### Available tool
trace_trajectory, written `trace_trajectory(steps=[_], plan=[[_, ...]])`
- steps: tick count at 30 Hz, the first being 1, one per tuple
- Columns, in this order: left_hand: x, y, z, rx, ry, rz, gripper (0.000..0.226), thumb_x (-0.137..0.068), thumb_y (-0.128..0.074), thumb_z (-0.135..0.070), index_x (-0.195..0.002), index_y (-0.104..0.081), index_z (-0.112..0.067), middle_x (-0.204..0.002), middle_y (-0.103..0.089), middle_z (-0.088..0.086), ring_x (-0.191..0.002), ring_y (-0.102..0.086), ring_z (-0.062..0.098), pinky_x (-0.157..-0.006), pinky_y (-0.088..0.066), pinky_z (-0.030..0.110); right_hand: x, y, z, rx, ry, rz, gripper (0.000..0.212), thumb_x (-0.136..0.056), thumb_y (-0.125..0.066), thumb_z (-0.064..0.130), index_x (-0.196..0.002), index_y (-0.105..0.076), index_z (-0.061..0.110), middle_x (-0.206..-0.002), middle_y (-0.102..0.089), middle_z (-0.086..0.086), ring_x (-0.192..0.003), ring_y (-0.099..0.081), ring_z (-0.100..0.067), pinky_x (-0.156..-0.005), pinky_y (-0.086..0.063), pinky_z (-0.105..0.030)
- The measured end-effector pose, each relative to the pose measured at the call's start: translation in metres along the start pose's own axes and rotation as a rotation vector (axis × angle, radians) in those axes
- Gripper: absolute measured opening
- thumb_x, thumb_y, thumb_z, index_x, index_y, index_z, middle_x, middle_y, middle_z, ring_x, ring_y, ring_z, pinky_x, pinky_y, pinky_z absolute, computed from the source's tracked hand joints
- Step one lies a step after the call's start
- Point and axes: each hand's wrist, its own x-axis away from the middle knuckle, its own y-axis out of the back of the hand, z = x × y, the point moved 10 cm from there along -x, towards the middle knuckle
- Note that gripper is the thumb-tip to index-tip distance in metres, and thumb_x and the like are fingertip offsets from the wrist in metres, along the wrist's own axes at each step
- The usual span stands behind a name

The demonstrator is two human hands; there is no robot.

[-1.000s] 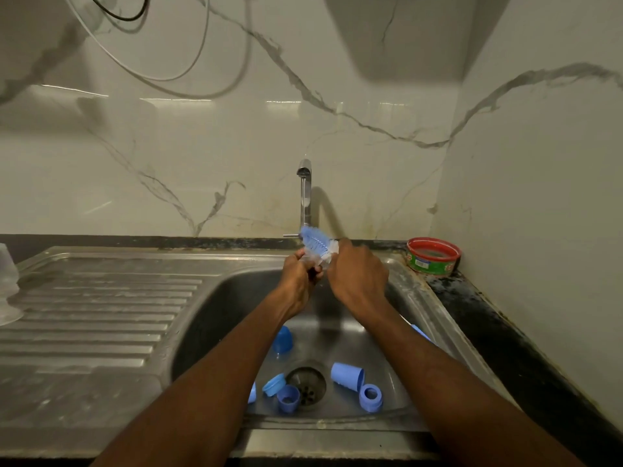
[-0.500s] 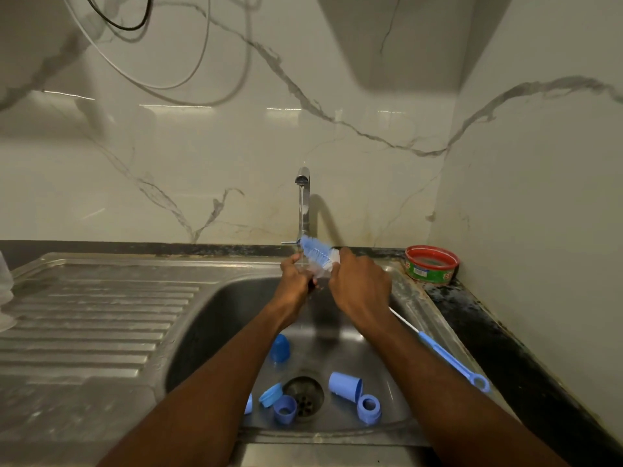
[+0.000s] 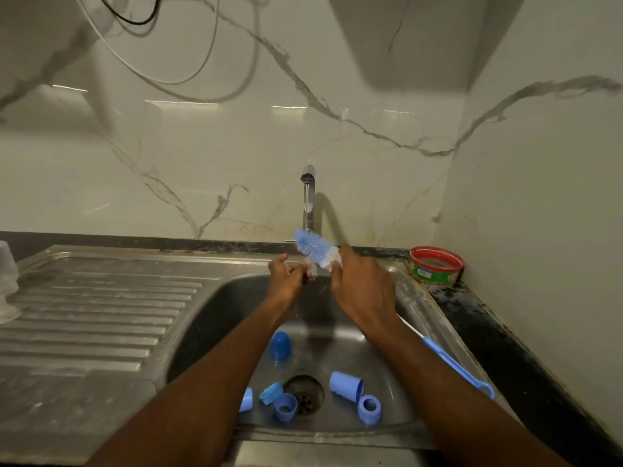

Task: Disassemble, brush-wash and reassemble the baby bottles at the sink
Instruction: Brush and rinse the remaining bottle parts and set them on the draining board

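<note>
Over the sink point(image 3: 215, 298), both hands grip — left hand point(image 3: 286, 276) something small and clear, right hand point(image 3: 362, 291) the brush point(image 3: 312, 247).

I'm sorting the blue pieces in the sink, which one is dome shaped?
The darker blue dome cap behind the drain, closed and rounded on top; the others are open rings or cylinders.

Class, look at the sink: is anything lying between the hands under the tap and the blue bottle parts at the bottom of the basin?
Nothing visible does. The left hand and right hand hold the brush above open basin; the blue parts lie uncovered around the drain.
</note>
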Motion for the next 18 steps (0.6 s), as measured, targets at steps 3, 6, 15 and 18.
trace_trajectory(steps=[3, 6, 15, 18], plan=[[-0.004, -0.002, -0.001, -0.037, -0.061, 0.05, 0.046, -0.1, -0.06, -0.013, -0.141, -0.039, -0.011, -0.124, -0.063, 0.016, -0.095, -0.069, 0.016, -0.066, -0.056, 0.015, 0.001, -0.015, 0.005, 0.052, 0.004, 0.081, 0.03, -0.098, -0.057, 0.038, -0.124, -0.055, 0.023, -0.111, -0.068, -0.005, -0.093, -0.066, -0.024, -0.068, -0.042, -0.032], [0.003, -0.011, -0.005, -0.053, -0.081, 0.089, 0.048, -0.101, -0.059, -0.012, -0.141, -0.032, -0.016, -0.117, -0.063, 0.008, -0.097, -0.068, 0.014, -0.069, -0.056, 0.018, -0.005, -0.019, -0.008, 0.089, -0.097, 0.109, 0.035, -0.096, -0.062, 0.037, -0.126, -0.055, 0.022, -0.114, -0.067, -0.005, -0.096, -0.066, -0.023, -0.068, -0.041, -0.032], [0.008, 0.0, -0.009, -0.076, -0.05, 0.033, 0.045, -0.1, -0.06, -0.008, -0.135, -0.034, -0.018, -0.109, -0.064, 0.011, -0.079, -0.072, 0.014, -0.061, -0.057, 0.02, -0.004, -0.021, -0.013, 0.09, -0.062, 0.107, 0.029, -0.097, -0.059, 0.037, -0.122, -0.058, 0.021, -0.11, -0.068, -0.005, -0.091, -0.066, -0.024, -0.066, -0.041, -0.031], [0.013, -0.009, -0.02, -0.12, -0.138, 0.089, 0.037, -0.1, -0.06, -0.011, -0.13, -0.039, -0.018, -0.109, -0.063, 0.007, -0.078, -0.073, 0.014, -0.066, -0.059, 0.023, -0.007, -0.021, -0.025, 0.133, -0.13, 0.112, 0.027, -0.095, -0.063, 0.032, -0.119, -0.063, 0.02, -0.108, -0.069, -0.005, -0.093, -0.067, -0.024, -0.067, -0.042, -0.032]])
